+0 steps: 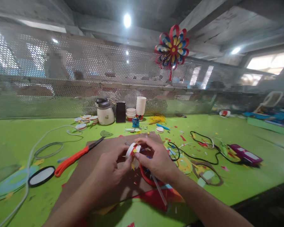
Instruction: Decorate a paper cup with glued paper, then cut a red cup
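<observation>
A small white paper ring (130, 150) with red and yellow paper pieces on its side is held up between both my hands. My left hand (115, 165) pinches it from the left, fingers closed on its rim. From the right, my right hand (155, 156) grips it with thumb and fingers, the thumb by the yellow piece. Below them lies a brown board (85, 186). Partly hidden under my right hand is a red round container (144, 176), with a clear stick (159, 192) leaning out over its edge.
An orange-handled knife (72, 161) lies on the board's left edge. Behind stand a thermos jug (105, 114), a phone (120, 113) and stacked paper cups (140, 106). To the right, a black cord (203, 160) runs to a purple device (246, 154). Paper scraps litter the green table (257, 132).
</observation>
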A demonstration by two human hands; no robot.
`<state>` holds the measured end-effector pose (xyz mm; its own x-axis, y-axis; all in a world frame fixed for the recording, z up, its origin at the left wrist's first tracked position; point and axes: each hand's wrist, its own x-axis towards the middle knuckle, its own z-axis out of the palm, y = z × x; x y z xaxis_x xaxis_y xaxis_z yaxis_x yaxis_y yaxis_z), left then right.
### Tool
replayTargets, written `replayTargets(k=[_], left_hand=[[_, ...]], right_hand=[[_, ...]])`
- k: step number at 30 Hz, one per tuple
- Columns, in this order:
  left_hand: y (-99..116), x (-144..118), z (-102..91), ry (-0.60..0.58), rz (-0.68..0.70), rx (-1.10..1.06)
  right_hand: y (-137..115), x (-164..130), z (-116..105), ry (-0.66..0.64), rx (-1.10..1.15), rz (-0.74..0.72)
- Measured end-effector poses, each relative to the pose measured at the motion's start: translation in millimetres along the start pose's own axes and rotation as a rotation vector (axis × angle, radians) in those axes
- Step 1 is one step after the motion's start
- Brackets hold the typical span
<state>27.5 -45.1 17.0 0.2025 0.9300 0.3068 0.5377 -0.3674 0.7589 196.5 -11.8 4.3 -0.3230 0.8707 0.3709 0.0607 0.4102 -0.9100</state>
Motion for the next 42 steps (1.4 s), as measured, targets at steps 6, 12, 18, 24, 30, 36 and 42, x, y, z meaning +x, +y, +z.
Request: replayTargets(k=[6,12,18,24,30,36,42], left_hand=[[-4.1,0.5,3.6,0.018,0.029,0.035],[-0.2,-1.9,3.8,0.034,0.034,0.085],[-0.7,-0.2,3.8,0.026,0.008,0.025],[-0.3,-1.8,5.5,0.039,0.048,0.062],[-0.3,-3.8,7.2,0.044,0.025,0.050],[0.0,-3.7,8.5,0.094,0.011,0.083],[1.1,-4.5,11.6,0.108,0.018,0.117]], right_hand=[[0.1,0.7,0.4,0.013,0.016,-0.005],[-0.2,-0.2,0.2,0.032,-0.013,-0.002],[-1.8,-0.1,0.9,0.043,-0.009,0.008],[-2.6,0.1,1.7,0.036,-0.009,0.011],[-1.9,-0.3,2.6,0.053,-0.002,0.011],[-0.7,0.2,4.3,0.062,-0.024,-0.002],[1.6,-0.1,5.6,0.081,-0.011,-0.016]])
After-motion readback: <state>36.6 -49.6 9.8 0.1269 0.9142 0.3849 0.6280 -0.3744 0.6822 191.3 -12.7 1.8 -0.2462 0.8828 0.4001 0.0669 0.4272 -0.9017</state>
